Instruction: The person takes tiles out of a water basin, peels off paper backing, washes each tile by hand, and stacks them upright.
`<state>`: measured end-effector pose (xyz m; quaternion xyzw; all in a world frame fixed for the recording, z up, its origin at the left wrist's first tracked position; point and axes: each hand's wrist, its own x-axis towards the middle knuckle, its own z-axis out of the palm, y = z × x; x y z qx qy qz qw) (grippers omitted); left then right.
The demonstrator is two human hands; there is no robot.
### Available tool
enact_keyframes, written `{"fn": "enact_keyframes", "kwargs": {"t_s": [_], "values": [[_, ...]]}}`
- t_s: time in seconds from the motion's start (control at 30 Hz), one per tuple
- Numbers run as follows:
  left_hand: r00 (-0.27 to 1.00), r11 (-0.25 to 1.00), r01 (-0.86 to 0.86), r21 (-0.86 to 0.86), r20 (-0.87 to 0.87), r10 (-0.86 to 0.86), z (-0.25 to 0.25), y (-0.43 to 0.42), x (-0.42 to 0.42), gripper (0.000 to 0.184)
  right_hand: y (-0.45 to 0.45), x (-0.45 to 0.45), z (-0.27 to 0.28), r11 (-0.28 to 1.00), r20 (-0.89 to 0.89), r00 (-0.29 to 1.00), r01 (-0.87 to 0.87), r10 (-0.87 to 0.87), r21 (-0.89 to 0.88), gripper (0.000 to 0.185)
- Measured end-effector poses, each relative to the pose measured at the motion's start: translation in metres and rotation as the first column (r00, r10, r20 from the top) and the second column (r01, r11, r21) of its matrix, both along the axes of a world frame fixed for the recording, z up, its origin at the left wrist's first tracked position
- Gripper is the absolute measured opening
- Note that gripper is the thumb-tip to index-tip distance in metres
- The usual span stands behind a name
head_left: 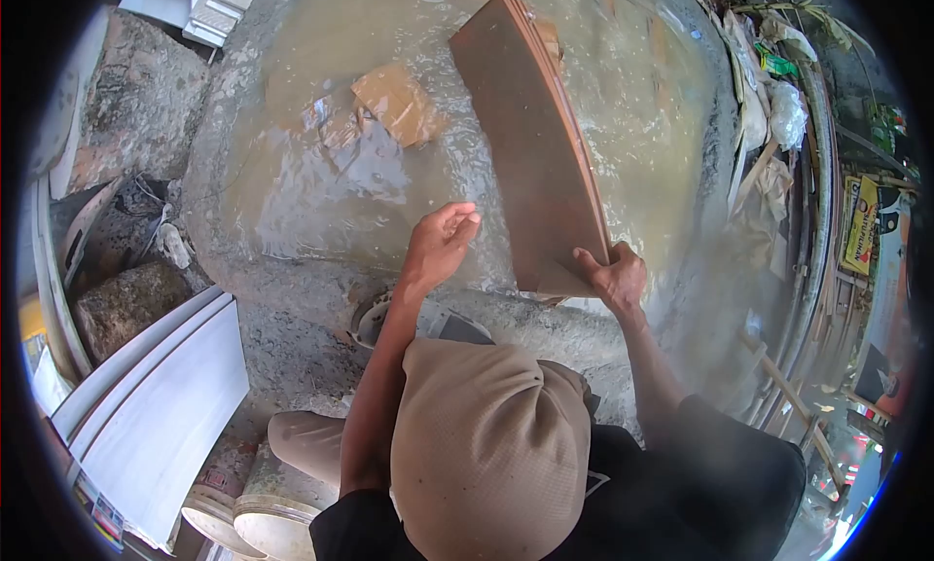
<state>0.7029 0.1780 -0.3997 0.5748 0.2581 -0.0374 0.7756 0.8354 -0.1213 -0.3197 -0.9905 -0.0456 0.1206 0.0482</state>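
A stack of long brown tiles [530, 162] stands on edge in murky water, slanting away from me; several thin layers show along its top right edge. My right hand [620, 277] is closed on its near right corner, the thumb on the brown face and the fingers mostly hidden behind. To the left of the stack, my left hand [443, 242] hovers over the water with fingers loosely bent and a small gap at the thumb. Nothing shows in it, and it does not touch the tiles. A torn brown cardboard piece [399, 104] floats beyond it.
The pool's rough concrete rim [292, 303] runs in front of me. At lower left lean several large pale tiles [165, 415], with buckets [263, 522] beside them. A stone block [136, 94] lies at upper left. Plastic scraps [786, 113] and long poles [822, 191] line the right side.
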Motion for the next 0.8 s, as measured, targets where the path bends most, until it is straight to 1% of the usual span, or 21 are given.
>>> {"fn": "enact_keyframes", "kwargs": {"t_s": [0.07,0.1,0.13,0.23,0.37,0.4,0.43,0.47,0.5,0.53,0.6,0.63,0.7,0.73,0.77,0.8], "values": [[0.999,0.996,0.046,0.072,-0.007,-0.046,0.021,-0.008,0.033,0.075,0.009,-0.012,0.007,0.998,-0.083,0.996,0.015,-0.009,0.064,0.066],[0.999,0.991,0.054,0.119,-0.005,-0.054,0.025,-0.014,0.049,0.087,0.013,-0.018,0.012,0.995,-0.128,0.992,0.026,-0.013,0.094,0.064],[0.998,0.984,0.062,0.167,-0.002,-0.062,0.031,-0.018,0.063,0.099,0.021,-0.025,0.017,0.995,-0.147,0.989,0.013,0.002,0.104,0.056],[0.985,0.947,0.172,0.272,-0.065,-0.161,0.052,-0.02,0.093,0.127,0.034,-0.039,0.019,0.979,-0.195,0.976,-0.054,0.093,0.197,0.054],[0.996,0.856,0.026,0.517,0.059,-0.066,0.006,-0.045,0.111,0.126,0.044,-0.048,0.01,0.967,-0.252,0.954,-0.102,0.161,0.234,0.064],[0.984,0.988,0.144,0.054,-0.113,-0.137,0.067,-0.022,0.112,0.116,0.041,-0.044,0.005,0.909,-0.385,0.916,0.066,0.108,0.413,0.062],[0.994,0.981,0.106,0.163,-0.047,-0.1,0.057,-0.022,0.108,0.113,0.036,-0.034,-0.003,0.799,-0.515,0.852,0.244,0.094,0.549,0.061],[0.997,0.961,0.064,0.267,0.023,-0.073,0.039,-0.025,0.103,0.111,0.031,-0.024,-0.013,0.647,-0.631,0.768,0.427,0.11,0.632,0.06],[0.998,0.969,0.043,0.244,0.043,-0.055,0.043,-0.026,0.102,0.109,0.027,-0.015,-0.027,0.459,-0.724,0.672,0.6,0.155,0.655,0.059],[0.997,0.975,0.022,0.221,0.063,-0.037,0.047,-0.027,0.101,0.108,0.024,-0.006,-0.058,0.381,-0.743,0.652,0.654,0.152,0.653,0.058],[0.997,0.989,0.004,0.148,0.08,-0.016,0.057,-0.025,0.1,0.107,0.012,0.007,-0.133,0.23,-0.861,0.499,0.83,0.1,0.508,0.061],[0.994,0.995,-0.014,0.103,0.105,0.003,0.056,-0.025,0.098,0.106,0.01,0.015,-0.166,0.147,-0.906,0.412,0.894,0.096,0.422,0.062],[0.987,0.999,-0.044,0.012,0.152,0.042,0.055,-0.025,0.095,0.104,-0.001,0.03,-0.208,0.035,-0.937,0.349,0.937,0.006,0.349,0.06],[0.989,0.999,-0.049,0.023,0.142,0.046,0.049,-0.024,0.09,0.104,-0.003,0.031,-0.228,-0.02,-0.952,0.303,0.953,-0.035,0.304,0.06],[0.989,0.998,-0.054,0.031,0.138,0.049,0.045,-0.024,0.087,0.104,-0.001,0.032,-0.25,-0.01,-0.927,0.34,0.938,-0.16,0.346,0.06],[0.993,0.999,-0.05,-0.021,0.106,0.052,0.045,-0.023,0.083,0.104,0.001,0.036,-0.269,0.006,-0.883,0.375,0.921,-0.284,0.389,0.061]]}}
